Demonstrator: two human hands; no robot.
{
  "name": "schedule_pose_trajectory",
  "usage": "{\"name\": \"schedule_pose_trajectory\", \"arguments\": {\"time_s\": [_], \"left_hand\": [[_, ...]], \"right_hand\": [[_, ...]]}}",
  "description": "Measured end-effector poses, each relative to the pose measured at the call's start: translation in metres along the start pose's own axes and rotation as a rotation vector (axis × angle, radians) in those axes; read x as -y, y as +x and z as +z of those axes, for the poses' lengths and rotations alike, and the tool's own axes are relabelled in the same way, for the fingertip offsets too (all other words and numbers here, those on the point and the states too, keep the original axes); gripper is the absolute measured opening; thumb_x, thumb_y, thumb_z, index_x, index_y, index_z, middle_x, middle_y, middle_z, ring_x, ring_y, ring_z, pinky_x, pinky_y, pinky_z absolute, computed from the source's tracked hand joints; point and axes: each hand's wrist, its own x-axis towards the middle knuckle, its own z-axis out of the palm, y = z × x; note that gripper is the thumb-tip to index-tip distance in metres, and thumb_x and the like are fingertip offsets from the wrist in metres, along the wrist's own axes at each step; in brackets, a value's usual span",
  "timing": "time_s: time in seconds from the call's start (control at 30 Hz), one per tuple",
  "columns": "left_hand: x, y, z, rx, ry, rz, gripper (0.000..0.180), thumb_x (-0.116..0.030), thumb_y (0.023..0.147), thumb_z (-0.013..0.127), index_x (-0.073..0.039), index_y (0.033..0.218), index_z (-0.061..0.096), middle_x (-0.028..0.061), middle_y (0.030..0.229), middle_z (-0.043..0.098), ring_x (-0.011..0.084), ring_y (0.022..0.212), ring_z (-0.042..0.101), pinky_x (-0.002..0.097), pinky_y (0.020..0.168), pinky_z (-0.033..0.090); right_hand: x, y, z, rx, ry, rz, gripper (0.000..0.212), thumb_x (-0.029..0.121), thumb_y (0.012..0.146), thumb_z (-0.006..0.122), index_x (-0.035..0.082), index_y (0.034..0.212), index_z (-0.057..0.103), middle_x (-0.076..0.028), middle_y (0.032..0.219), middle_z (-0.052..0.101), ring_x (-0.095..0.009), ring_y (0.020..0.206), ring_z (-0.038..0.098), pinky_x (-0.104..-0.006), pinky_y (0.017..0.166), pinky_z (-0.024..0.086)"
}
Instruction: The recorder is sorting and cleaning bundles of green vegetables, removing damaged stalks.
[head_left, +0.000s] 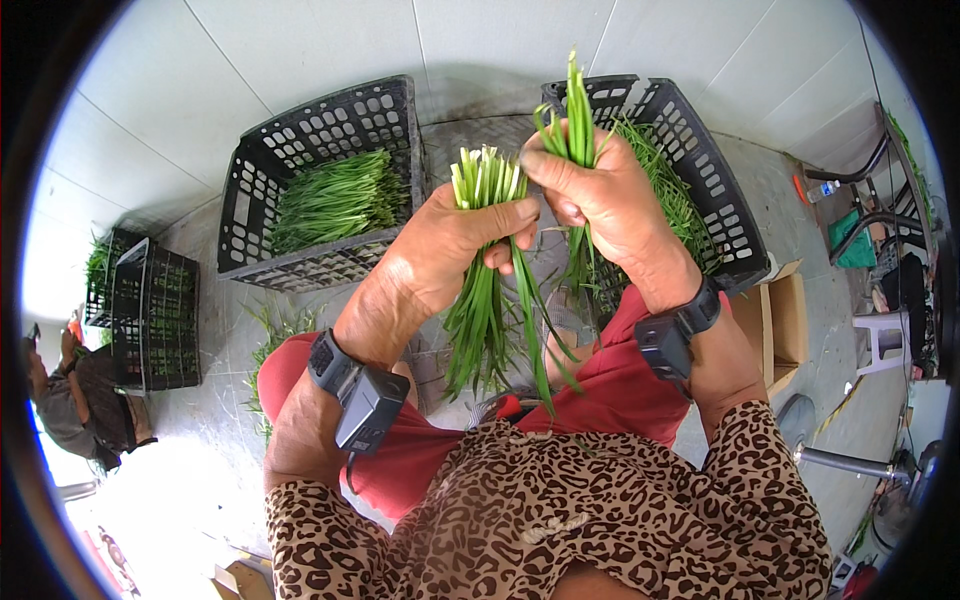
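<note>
My left hand (478,228) is closed around a bunch of garlic chives (482,315), with the pale cut ends sticking up and the green leaves hanging down. Close beside it, my right hand (600,185) grips a smaller bunch of garlic chives (578,110), whose stems point upward past the thumb. Some leaves from this bunch trail below the hand. Behind my left forearm, a black plastic crate (318,262) contains a neat layer of chives (338,203). A second black crate (728,200) stands behind my right hand with looser chives (672,185) in it.
Loose greens (283,335) lie on the tiled floor by my left knee. More black crates (155,320) stand at the left, near another person (85,400). An open cardboard box (785,325), a small stool (882,340) and a plastic bottle (822,191) are on the right. A white wall (510,50) runs behind.
</note>
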Motion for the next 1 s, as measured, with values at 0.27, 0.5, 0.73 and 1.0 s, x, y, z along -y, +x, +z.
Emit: {"name": "schedule_pose_trajectory", "arguments": {"time_s": [0.27,0.5,0.73,1.0], "left_hand": [[0.002,0.002,-0.006,0.007,0.002,0.095,0.015,-0.022,0.090,0.058,-0.008,0.094,0.056,0.0035,0.076,0.058,0.0102,0.063,0.049,0.0235,0.057,0.040],[-0.005,-0.002,-0.004,0.027,0.031,0.080,0.021,-0.025,0.090,0.058,-0.006,0.099,0.056,0.0066,0.084,0.062,0.0150,0.082,0.057,0.0291,0.075,0.047],[-0.005,-0.003,-0.002,0.241,-0.055,0.133,0.027,-0.029,0.088,0.060,-0.002,0.091,0.055,0.0094,0.077,0.062,0.0191,0.070,0.060,0.0349,0.071,0.051],[-0.009,-0.008,-0.009,0.452,-0.171,0.105,0.030,-0.029,0.086,0.062,-0.001,0.087,0.055,0.0013,0.058,0.046,0.0119,0.049,0.044,0.0305,0.053,0.044]], "right_hand": [[0.005,0.004,-0.007,-0.059,0.056,0.043,0.021,0.022,0.087,0.064,0.003,0.088,0.056,-0.001,0.073,0.055,-0.003,0.049,0.041,-0.0183,0.040,0.029],[0.004,0.002,-0.005,0.022,0.028,0.086,0.020,0.023,0.089,0.060,0.003,0.087,0.057,0.001,0.072,0.054,-0.004,0.051,0.041,-0.0183,0.042,0.030],[0.000,0.002,-0.004,0.064,0.025,0.058,0.022,0.023,0.091,0.056,0.001,0.092,0.059,0.002,0.069,0.052,-0.004,0.050,0.040,-0.0186,0.043,0.029],[0.010,-0.003,0.001,0.211,0.168,0.166,0.026,0.027,0.091,0.057,0.001,0.097,0.059,0.002,0.064,0.048,-0.003,0.045,0.035,-0.0180,0.039,0.025]]}}
